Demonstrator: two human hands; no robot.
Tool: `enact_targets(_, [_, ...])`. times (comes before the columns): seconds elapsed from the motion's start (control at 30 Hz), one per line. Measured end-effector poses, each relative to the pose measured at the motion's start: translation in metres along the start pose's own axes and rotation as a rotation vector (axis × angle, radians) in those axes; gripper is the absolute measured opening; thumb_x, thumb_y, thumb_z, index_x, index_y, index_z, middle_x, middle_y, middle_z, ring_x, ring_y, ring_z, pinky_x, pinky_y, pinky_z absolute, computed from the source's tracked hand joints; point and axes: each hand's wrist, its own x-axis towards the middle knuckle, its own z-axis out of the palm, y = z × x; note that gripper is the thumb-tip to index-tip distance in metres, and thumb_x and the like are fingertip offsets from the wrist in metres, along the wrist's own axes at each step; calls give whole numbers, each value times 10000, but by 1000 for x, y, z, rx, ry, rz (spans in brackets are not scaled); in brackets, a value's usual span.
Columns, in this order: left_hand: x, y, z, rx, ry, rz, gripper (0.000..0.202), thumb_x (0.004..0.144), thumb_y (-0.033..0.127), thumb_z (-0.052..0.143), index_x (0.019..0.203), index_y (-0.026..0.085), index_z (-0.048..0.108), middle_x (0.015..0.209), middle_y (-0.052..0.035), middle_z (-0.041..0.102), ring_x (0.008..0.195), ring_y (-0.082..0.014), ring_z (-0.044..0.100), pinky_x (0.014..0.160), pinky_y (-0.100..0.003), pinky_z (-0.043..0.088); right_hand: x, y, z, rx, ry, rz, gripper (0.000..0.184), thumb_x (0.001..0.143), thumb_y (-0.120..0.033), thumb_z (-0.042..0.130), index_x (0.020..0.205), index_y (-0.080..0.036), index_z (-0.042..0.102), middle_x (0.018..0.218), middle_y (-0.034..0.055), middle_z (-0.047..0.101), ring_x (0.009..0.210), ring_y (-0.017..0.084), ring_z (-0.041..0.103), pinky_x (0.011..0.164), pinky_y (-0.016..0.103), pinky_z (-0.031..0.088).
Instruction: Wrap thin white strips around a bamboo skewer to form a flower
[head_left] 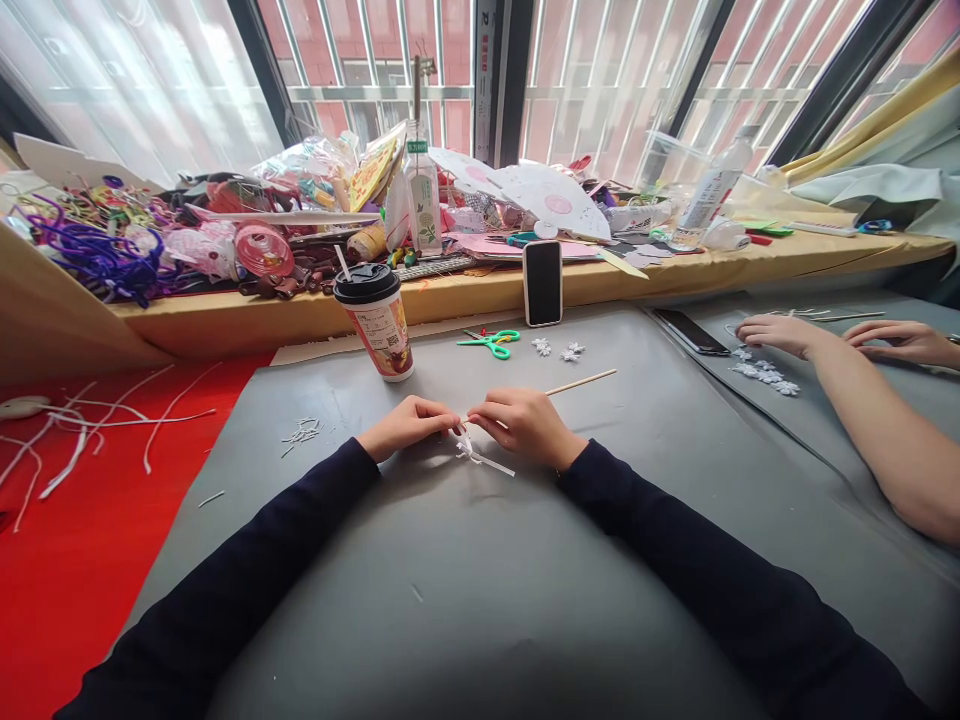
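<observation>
in front of the lidded paper cup [377, 325] on the grey desk [487, 570], the left hand [409, 425] pinches a small white paper strip [474, 453], likely steadying it; the right hand [526, 425] closes on a thin wooden stick [582, 381] angled away from the cup.

Paper strip [480, 458]: white. Stick [581, 381]: pale tan wood. Sleeves [285, 540]: dark navy, plain. Mat [480, 580]: grey, plain. Cloth [82, 560]: bright red, with white strips [150, 418] across it. Scissors [491, 343]: green handles, red pivot. Cup [381, 330]: black lid, cream body, red-brown print. Upright phone [542, 282]: black face, cream rim. Paper flowers [541, 347]: white. Cord heap [105, 255]: purple. Fan [551, 200]: white, pink round spot. Ledge [465, 297]: tan.
</observation>
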Motion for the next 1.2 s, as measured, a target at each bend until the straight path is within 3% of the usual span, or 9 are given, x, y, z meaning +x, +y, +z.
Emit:
enact_targets(0.73, [0,-4,1,-52,-57,-11,359,713,469,531,712,136,666,758,-52,650,764,-174,546,739,-276,404,1,0,-1,9,-27,-11,313,883,-345,374,808,-203,643,663,14,530,604,96,406,534,247,205])
enact_targets(0.93, [-2,-1,3,-55,-34,-43,379,700,483,530,722,130,667,720,-50,632,716,-173,532,674,-271,406,2,0,-2,8,-17,-28,314,884,-350,376,810,-203,644,666,14,530,601,97,408,539,254,205])
enact_targets(1.2, [-2,-1,2,-80,-92,-14,363,723,460,519,713,120,646,637,-9,572,601,-106,457,584,-222,354,3,-1,0,-4,-13,-58,309,886,-367,373,834,-218,639,687,15,542,624,103,412,555,250,214])
